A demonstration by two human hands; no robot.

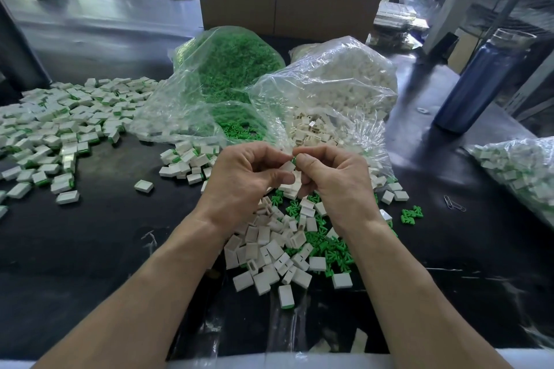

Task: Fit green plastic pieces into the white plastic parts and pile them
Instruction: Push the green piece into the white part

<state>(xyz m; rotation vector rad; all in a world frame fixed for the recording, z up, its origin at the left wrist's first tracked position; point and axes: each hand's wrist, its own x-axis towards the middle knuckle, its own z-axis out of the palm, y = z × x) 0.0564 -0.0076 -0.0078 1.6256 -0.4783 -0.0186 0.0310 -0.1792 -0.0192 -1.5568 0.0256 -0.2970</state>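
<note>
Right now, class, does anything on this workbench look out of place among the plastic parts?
Yes: two metal paper clips lie on the dark table, right of the loose parts and the hands, left and right. They belong to neither the white nor the green pieces. A blue bottle stands further back.

Both bare forearms are stretched forward and angled inward, so that the left hand (pixel 244 172) and the right hand (pixel 328 178) are brought together knuckles up, fingers curled, with a white part (pixel 288 167) pinched between the thumbs and fingertips of both.
</note>
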